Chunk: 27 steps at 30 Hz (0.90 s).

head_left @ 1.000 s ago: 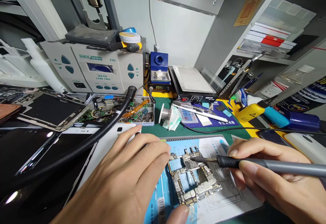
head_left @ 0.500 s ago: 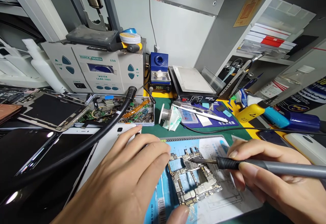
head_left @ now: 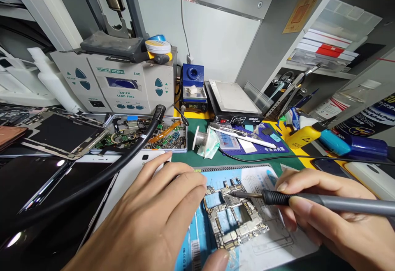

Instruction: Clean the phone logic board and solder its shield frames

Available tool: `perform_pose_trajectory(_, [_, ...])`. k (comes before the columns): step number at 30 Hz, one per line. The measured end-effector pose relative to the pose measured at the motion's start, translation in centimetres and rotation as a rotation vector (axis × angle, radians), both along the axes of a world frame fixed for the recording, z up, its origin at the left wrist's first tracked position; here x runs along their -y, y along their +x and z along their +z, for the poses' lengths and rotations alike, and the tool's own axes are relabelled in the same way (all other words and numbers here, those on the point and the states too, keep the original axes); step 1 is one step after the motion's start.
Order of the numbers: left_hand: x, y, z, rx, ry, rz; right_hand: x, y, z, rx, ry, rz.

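Observation:
A phone circuit board (head_left: 251,224) with cut-out openings lies flat on a blue and white printed mat (head_left: 277,244). Along its left side rests my left hand (head_left: 154,209), fingers stretched out by the board's upper left corner and thumb near its lower edge. Whether those fingertips touch the board I cannot tell. In my right hand (head_left: 327,209) is a soldering iron (head_left: 345,203), held like a pen by its black ribbed grip. Its tip points left and meets, or hovers just over, a grey rectangular chip area (head_left: 233,200) on the board's upper part.
Behind stand a hot-air station (head_left: 123,84), a soldering station (head_left: 193,92) showing 355 and a flat heating plate (head_left: 234,96). A solder spool (head_left: 200,138) sits beyond the mat. A black hose (head_left: 135,149) crosses the left; several phones and a tray (head_left: 182,145) of boards lie there.

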State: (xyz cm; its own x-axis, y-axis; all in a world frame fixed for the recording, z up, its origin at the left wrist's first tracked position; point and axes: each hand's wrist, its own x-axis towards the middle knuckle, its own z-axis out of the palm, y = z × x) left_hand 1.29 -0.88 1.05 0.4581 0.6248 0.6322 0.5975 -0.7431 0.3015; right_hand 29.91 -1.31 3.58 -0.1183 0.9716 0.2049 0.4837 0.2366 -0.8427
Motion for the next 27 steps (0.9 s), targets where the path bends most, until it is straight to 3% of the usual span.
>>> perform_pose_trajectory(19, [-0.38,0.01,-0.28,-0.014,0.006,-0.006,-0.20,-0.11,-0.02,-0.016,0.016,0.011])
perform_pose_trajectory(27, [-0.21,0.12,0.26,-0.017,0.019,-0.003,-0.20,-0.05,-0.01,0.002,0.018,-0.005])
